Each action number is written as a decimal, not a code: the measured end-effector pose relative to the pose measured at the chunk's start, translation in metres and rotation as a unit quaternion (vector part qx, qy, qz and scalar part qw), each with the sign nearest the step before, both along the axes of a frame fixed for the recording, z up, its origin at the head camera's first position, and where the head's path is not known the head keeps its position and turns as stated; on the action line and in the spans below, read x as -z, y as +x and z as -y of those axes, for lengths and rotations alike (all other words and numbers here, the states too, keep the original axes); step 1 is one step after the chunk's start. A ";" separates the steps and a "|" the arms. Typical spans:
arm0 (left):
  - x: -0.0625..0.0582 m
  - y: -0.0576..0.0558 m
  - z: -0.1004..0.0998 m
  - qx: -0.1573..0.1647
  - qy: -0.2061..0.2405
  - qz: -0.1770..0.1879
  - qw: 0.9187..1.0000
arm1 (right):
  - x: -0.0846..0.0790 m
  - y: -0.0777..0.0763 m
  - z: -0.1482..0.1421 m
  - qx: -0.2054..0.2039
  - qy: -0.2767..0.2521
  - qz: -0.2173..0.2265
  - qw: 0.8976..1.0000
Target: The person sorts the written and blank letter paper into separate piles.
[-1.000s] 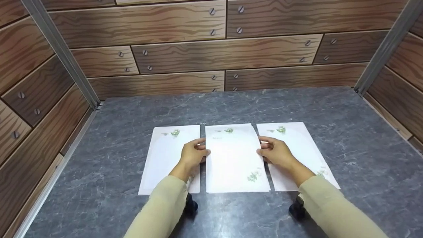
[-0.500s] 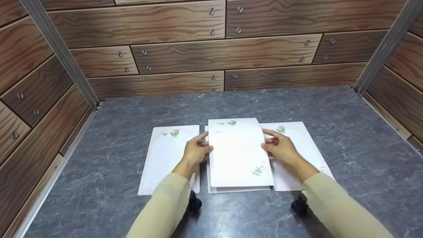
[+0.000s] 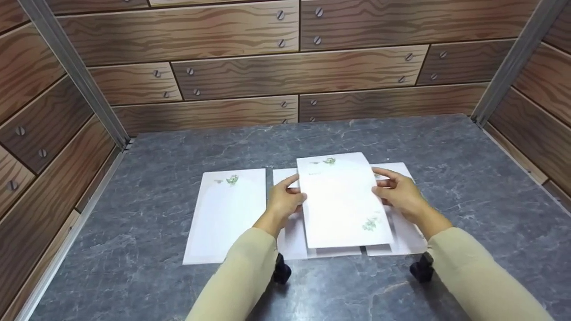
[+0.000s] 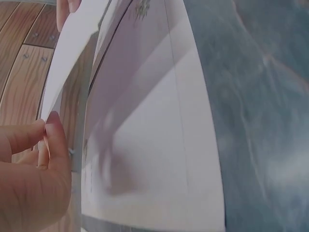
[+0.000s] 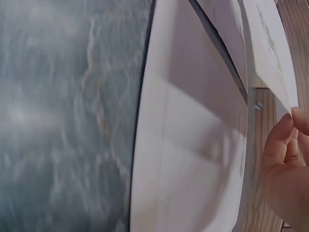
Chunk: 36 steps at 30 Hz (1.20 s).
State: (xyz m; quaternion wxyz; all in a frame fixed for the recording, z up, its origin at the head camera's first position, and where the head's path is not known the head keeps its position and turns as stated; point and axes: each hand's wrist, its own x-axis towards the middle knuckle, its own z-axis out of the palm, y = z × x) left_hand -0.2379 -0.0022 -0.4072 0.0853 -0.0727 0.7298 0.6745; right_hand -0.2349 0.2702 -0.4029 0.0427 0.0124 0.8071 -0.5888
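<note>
A white sheet of paper [image 3: 341, 205] with small green prints at its top and lower right is raised above the table, a little tilted. My left hand [image 3: 284, 200] pinches its left edge between thumb and fingers, as the left wrist view also shows. On its right edge my right hand [image 3: 401, 196] has the same kind of pinch, seen close in the right wrist view. Below the raised sheet lie the middle paper [image 3: 292, 243] and the right paper [image 3: 408, 238], both partly covered. The left paper [image 3: 225, 218], with a green print near its top, lies apart from both hands.
The papers lie on a dark grey marbled table [image 3: 147, 187]. Wood-plank patterned walls [image 3: 232, 80] stand behind and at both sides, with metal posts [image 3: 76, 67] in the corners. A small black device [image 3: 282, 269] sits under each wrist.
Both hands have lifted the sheet off the middle paper and carried it up and to the right. It now overlaps the right paper, and the middle paper beneath shows.
</note>
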 end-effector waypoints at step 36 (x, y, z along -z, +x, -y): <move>0.010 0.009 -0.094 0.055 -0.018 0.020 0.998 | 0.007 0.015 -0.095 0.010 0.022 0.051 0.998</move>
